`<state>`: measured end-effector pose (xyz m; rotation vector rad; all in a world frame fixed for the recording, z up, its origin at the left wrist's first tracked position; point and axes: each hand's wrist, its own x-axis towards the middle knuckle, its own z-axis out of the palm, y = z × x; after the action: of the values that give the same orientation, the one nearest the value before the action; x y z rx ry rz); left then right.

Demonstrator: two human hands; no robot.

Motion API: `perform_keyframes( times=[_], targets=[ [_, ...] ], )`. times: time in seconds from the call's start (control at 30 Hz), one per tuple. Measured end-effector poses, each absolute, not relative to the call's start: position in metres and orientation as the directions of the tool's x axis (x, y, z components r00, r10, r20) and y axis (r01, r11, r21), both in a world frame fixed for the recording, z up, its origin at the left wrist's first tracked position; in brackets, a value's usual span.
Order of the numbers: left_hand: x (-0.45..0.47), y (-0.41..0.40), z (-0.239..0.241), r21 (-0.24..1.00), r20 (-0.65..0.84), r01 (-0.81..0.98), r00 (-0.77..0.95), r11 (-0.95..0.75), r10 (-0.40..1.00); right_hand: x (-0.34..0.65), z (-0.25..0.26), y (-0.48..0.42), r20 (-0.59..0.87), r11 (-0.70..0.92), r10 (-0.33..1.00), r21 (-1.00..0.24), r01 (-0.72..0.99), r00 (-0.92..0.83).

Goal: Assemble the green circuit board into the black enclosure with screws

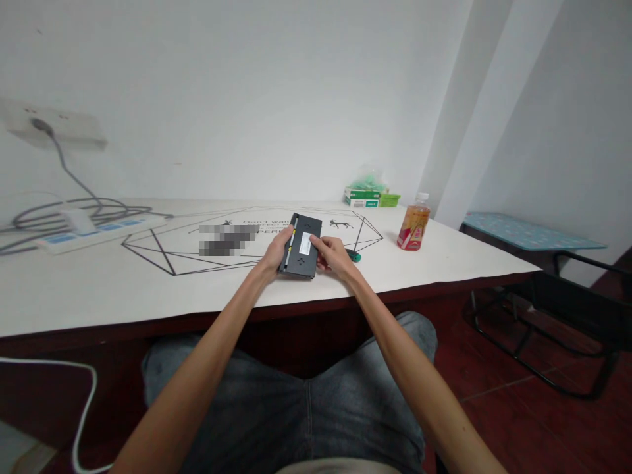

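Over the front part of the table, both hands hold a flat dark grey rectangular case [309, 227] with a white label and yellow marks along its left edge. My left hand [278, 252] is closed on the left edge. On the right, my right hand [332, 254] grips the other edge, its thumb on the label; its remaining fingers are partly hidden. The case is tilted slightly. Just right of my right hand, a small black and green object [353, 255] lies on the table; its kind is unclear.
The white table [207, 291] carries a bottle of amber drink [413, 224] at right and small green-and-white boxes [363, 198] by the wall. A power strip [99, 234] with grey cables lies left. A blue-topped table [530, 232] stands farther right, beside a black-framed chair [557, 299].
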<state>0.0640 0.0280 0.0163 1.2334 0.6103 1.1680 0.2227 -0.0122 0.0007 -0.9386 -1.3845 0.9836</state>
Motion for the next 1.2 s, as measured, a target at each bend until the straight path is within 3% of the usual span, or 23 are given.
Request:
perform_keyframes(
  times=[0.2,0.4,0.57,0.77,0.93,1.2],
  targets=[
    [0.061,0.028,0.016,0.926,0.319,-0.308,0.325,-0.219,0.89,0.223,-0.002,-0.011,0.321,0.325,0.944,-0.945,0.042,-0.074],
    [0.063,0.025,0.019,0.911,0.364,-0.325,0.336,-0.255,0.869,0.225,-0.004,-0.01,0.49,0.454,0.872,-0.809,0.374,0.003],
    [0.065,0.016,0.023,0.913,0.319,-0.371,0.393,-0.169,0.863,0.224,0.002,-0.01,0.599,0.488,0.8,-0.673,0.555,0.024],
    [0.066,0.013,0.025,0.907,0.3,-0.403,0.418,-0.12,0.858,0.218,0.005,-0.013,0.599,0.483,0.789,-0.741,0.467,0.134],
    [0.066,0.014,0.024,0.892,0.384,-0.376,0.341,-0.25,0.858,0.215,0.006,-0.018,0.527,0.467,0.839,-0.825,0.317,0.136],
    [0.065,0.01,0.025,0.904,0.4,-0.292,0.316,-0.313,0.86,0.215,0.007,-0.021,0.502,0.462,0.856,-0.851,0.25,0.128]
  ],
)
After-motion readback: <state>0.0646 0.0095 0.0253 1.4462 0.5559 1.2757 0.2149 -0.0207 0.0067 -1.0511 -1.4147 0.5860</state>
